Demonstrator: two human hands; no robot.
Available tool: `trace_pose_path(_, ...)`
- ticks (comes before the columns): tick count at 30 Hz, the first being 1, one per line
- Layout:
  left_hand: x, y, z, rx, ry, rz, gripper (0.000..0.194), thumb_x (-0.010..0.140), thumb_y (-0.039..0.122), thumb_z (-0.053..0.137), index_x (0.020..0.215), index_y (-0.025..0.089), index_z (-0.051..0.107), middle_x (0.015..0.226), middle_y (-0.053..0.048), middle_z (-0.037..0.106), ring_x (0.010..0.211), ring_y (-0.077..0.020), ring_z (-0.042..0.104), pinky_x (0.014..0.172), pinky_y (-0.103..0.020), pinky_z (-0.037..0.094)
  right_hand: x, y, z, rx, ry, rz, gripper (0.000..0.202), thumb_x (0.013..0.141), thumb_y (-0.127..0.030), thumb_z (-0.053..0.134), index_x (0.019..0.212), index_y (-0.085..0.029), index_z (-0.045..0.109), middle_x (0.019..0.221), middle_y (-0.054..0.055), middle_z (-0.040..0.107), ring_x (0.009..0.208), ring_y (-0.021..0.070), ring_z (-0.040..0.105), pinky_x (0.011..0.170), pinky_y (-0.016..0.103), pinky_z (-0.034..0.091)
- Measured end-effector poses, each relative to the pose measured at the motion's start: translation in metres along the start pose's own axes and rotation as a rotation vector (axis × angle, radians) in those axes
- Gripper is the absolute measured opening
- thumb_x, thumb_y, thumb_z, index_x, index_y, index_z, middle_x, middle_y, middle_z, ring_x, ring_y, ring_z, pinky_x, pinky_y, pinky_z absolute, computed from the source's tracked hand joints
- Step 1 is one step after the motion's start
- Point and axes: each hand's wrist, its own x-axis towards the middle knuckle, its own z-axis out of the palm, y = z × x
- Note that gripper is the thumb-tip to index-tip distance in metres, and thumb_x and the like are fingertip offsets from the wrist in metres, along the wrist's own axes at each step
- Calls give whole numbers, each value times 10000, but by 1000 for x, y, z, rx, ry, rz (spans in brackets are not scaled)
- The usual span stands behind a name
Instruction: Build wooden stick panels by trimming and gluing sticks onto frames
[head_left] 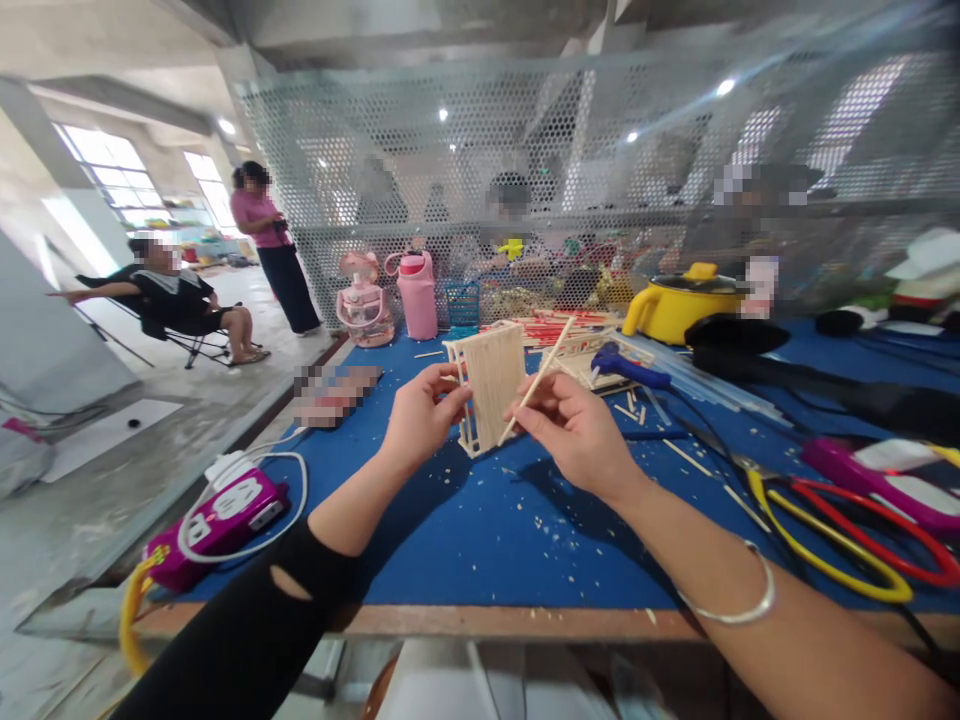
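Note:
A small frame of pale wooden sticks (491, 385), with a flat slatted face, is held upright over the blue table mat. My left hand (426, 415) grips its left side between thumb and fingers. Pinched in my right hand (574, 425) is a single wooden stick (551, 365), slanting up to the right in front of the frame's right edge. Behind my right hand a blue glue gun (626, 368) lies beside another stick piece (581, 358). Red and pale sticks (559, 328) are piled farther back.
Purple power strips (214, 525) (889, 485) sit at both sides. Scissors (832, 530), clear glue sticks (720, 385) and a yellow pot (679, 308) are at right. A pink bottle (418, 295) stands before the mesh screen (450, 180). Two people (270, 240) are at far left.

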Motion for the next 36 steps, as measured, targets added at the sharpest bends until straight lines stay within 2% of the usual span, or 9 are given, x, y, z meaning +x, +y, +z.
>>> trace_pose_path(3,0,-7,1,127,2,126,267,794,269,600,1043,174,588,831,-32,674,630,-112,626,588,-222,510,-2,5,0,-164,-36,-63,126,859,-318,541,882,-196,563,821,30,657,697,135,626,663,271,492)
trace_pose_path(9,0,-11,5,114,-20,108,255,778,275,604,1011,171,613,816,-33,687,601,-119,623,521,-218,522,0,16,2,-516,-80,-93,156,857,-303,545,805,-204,654,661,-10,664,599,123,604,597,236,440)
trace_pose_path(19,-3,-11,11,74,-20,77,271,786,289,594,1031,172,602,830,-43,693,610,-129,629,494,-212,515,3,23,12,-604,-56,-78,131,816,-255,601,739,-191,685,670,3,710,589,126,622,593,227,431)
trace_pose_path(26,-5,-9,10,115,-24,84,242,789,316,593,978,170,628,795,-38,695,614,-138,630,516,-221,507,3,22,14,-722,-72,-87,171,850,-285,570,798,-196,707,774,29,740,697,159,666,650,244,427)
trace_pose_path(31,-6,-7,11,144,-6,108,293,830,381,535,962,151,660,772,-53,695,615,-146,625,533,-235,504,4,22,19,-827,-44,-77,197,857,-274,550,754,-185,692,725,48,728,648,169,656,585,245,393)
trace_pose_path(36,-8,-2,13,161,1,110,321,740,351,663,970,127,678,773,-55,712,596,-143,629,565,-235,500,3,22,22,-906,0,-63,201,855,-290,535,766,-192,687,720,57,727,644,185,656,572,255,374)
